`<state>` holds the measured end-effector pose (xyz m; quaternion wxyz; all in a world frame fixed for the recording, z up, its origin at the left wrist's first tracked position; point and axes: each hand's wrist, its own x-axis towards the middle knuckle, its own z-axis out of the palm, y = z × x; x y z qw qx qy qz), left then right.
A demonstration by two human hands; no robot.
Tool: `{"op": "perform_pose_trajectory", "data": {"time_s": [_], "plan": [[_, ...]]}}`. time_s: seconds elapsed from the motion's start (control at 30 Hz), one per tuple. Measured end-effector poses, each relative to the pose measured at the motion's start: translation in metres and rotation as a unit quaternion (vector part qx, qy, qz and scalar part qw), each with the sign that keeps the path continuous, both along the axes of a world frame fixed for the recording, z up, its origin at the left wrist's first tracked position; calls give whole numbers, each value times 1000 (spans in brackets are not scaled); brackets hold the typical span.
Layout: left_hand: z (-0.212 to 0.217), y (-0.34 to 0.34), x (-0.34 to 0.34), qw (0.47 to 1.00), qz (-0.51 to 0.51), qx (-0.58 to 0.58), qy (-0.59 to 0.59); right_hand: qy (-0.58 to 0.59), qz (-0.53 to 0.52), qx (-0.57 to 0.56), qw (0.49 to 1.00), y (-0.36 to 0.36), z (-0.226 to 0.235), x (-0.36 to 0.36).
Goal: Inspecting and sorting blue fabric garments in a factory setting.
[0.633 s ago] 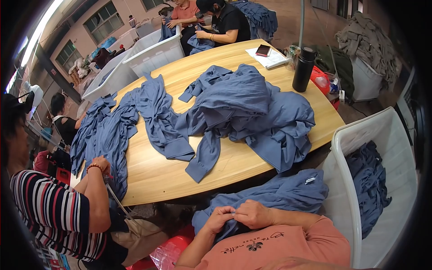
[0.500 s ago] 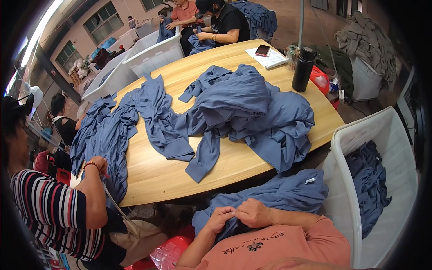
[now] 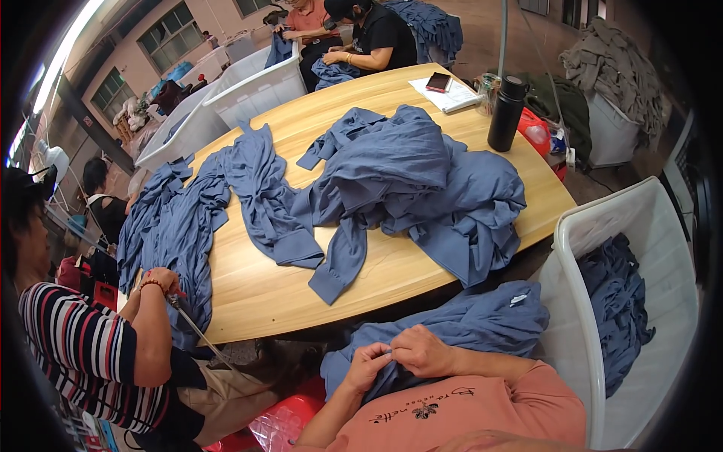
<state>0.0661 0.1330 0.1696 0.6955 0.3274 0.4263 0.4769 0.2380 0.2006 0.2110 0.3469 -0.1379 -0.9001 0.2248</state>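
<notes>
Pinching a fold of soft, light blue garment (image 3: 459,331) at lower centre, the left hand (image 3: 367,363) and right hand (image 3: 423,351) grip closed on its limp cloth, best held at an edge.

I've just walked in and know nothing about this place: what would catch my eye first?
A big heap of blue garments sprawls across the middle of the oval wooden table. At the lower edge, the left hand and right hand pinch another blue garment on the lap. A white bin stands to the right.
</notes>
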Motion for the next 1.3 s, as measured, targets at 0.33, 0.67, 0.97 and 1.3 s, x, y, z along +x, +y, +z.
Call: {"op": "perform_pose_trajectory", "data": {"time_s": [0.33,0.67,0.97,1.3], "plan": [[2,-15,15,975,119,60,180,-16,-38,-307,951,-11,-18,2],[18,-2,12,946,146,70,282,-121,-9,-195,973,2,-25,-2],[6,-6,34,800,222,261,494,-49,-137,-144,979,-8,-34,-8],[16,5,-14,800,108,201,556,-154,-218,-122,956,3,-37,-5]]}}
